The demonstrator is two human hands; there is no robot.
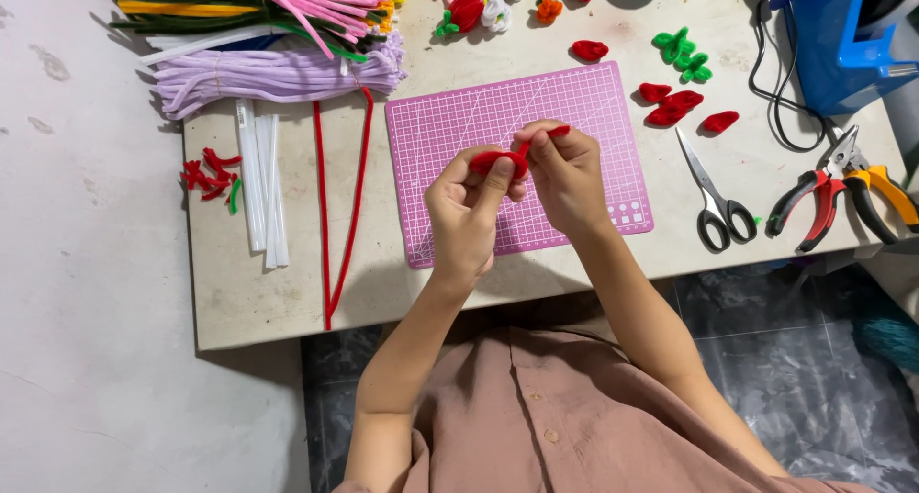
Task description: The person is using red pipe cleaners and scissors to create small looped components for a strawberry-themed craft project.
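Over a pink cutting mat (450,129), my left hand (466,215) pinches a small red pipe-cleaner coil (498,160) between thumb and fingers. My right hand (567,177) grips the loose red end (555,131) of the same piece, right next to the left hand. Both hands hover close together above the mat's middle. Part of the coil is hidden by my fingers.
Bundles of pink, green and lilac pipe cleaners (278,72) lie at the back left, beside white sticks (260,182) and a long folded red pipe cleaner (340,206). Finished red petals (675,105), green pieces (682,55), scissors (713,201) and pliers (833,191) lie right. A blue tool (842,43) stands far right.
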